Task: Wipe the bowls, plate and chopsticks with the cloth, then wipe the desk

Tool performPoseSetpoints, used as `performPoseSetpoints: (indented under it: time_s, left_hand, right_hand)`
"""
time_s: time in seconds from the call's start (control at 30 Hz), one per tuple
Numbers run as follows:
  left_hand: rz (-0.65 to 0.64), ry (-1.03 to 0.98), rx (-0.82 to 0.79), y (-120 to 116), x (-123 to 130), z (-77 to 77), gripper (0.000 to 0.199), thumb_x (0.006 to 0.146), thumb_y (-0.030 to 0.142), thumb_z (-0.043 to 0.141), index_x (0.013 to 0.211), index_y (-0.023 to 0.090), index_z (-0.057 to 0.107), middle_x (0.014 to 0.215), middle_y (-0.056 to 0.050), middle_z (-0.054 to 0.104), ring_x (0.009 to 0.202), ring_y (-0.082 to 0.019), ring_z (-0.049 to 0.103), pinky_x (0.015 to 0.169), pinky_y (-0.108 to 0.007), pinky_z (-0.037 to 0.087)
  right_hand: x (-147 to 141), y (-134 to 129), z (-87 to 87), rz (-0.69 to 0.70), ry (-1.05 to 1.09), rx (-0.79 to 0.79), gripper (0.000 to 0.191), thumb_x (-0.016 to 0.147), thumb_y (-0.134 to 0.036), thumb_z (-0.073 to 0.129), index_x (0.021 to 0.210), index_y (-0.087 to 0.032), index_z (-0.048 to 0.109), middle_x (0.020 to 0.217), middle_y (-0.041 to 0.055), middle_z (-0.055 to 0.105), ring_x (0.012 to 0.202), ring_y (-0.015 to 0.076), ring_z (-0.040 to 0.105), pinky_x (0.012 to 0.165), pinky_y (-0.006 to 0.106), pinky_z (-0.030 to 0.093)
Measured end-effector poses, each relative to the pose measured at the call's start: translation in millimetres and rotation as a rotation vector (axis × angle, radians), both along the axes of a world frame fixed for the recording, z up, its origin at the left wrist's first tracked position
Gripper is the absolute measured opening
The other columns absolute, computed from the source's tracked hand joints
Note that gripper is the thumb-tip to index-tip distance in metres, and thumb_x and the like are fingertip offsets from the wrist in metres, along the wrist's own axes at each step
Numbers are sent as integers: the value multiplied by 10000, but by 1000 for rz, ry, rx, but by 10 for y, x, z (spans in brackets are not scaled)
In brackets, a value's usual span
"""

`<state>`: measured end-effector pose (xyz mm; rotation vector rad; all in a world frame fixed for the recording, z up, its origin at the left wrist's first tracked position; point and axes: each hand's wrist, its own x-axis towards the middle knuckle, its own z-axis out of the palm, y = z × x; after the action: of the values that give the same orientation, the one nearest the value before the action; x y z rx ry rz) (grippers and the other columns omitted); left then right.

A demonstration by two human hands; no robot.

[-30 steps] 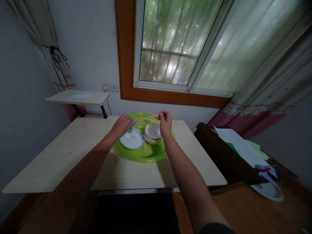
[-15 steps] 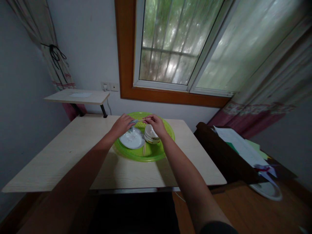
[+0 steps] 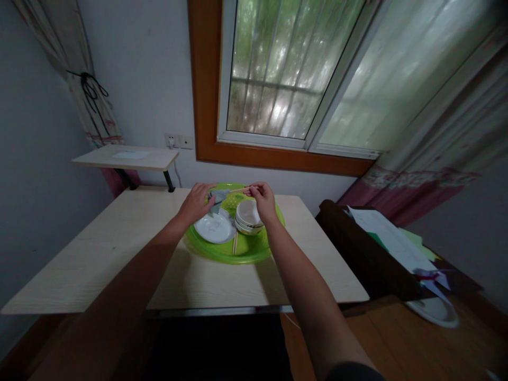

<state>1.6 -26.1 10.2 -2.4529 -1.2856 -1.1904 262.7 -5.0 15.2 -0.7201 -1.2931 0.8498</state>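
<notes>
My left hand [image 3: 196, 203] holds a grey cloth [image 3: 219, 197] over the far left of a round green tray [image 3: 250, 255]. In my right hand [image 3: 263, 200], thin wooden chopsticks [image 3: 239, 189] are pinched at one end; their other end points left and meets the cloth. Beneath my left hand a white plate [image 3: 214, 228] lies on the tray. White bowls [image 3: 248, 214], stacked, stand just below my right fingers. More chopsticks [image 3: 235, 243] rest on the tray between plate and bowls.
The tray sits on a pale wooden table [image 3: 99, 254]. A small raised shelf [image 3: 154, 157] with a paper on it stands at the back left. To the right is a dark brown piece of furniture [image 3: 357, 248] bearing papers [image 3: 392, 238]. A window is behind the table.
My right hand has moved to the right with the chopsticks, drawing them away from my left hand. More of the cloth shows now, and the left thumb is farther from the fingers.
</notes>
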Motion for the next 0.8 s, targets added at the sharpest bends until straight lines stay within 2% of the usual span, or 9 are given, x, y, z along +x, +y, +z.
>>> performPoseSetpoints:
  time_s: [0.17,0.4,0.57,0.7,0.8]
  left_hand:
    - [50,-56,-19,38,-37,-20,340,994,297,464,1276,176,610,1235,-103,661,1173,-262,561,1076,-431,430]
    - [-25,-14,-142,110,-23,-65,345,992,380,516,1246,189,649,1197,-96,685,1137,-245,614,1035,-393,468]
    - [-40,-53,-205,120,-44,-77,271,969,327,558,1174,206,688,1169,-86,711,1099,-230,652,993,-360,496]
    - [-15,-52,-211,109,-65,-70,240,959,312,572,1132,227,714,1146,-72,733,1081,-229,667,976,-352,503]
    - [7,-45,-199,91,-70,-67,240,960,311,567,1120,233,728,1144,-71,745,1078,-230,676,970,-347,506]
  right_hand:
    - [14,13,7,-70,4,24,272,862,-467,661,943,-243,530,921,28,743,798,175,722,788,351,600]
    - [29,28,6,-59,30,30,277,847,-461,671,946,-242,533,921,31,744,765,170,712,764,342,590]
    - [29,64,-52,-49,-6,19,268,859,-472,654,936,-243,538,921,28,731,764,173,693,776,358,579]
    - [53,60,-81,-239,-193,89,231,900,-448,606,936,-220,605,954,56,703,868,203,661,825,380,546]
    - [64,4,-35,-397,-425,212,215,938,-410,568,940,-212,652,1020,82,701,1014,235,622,959,429,482]
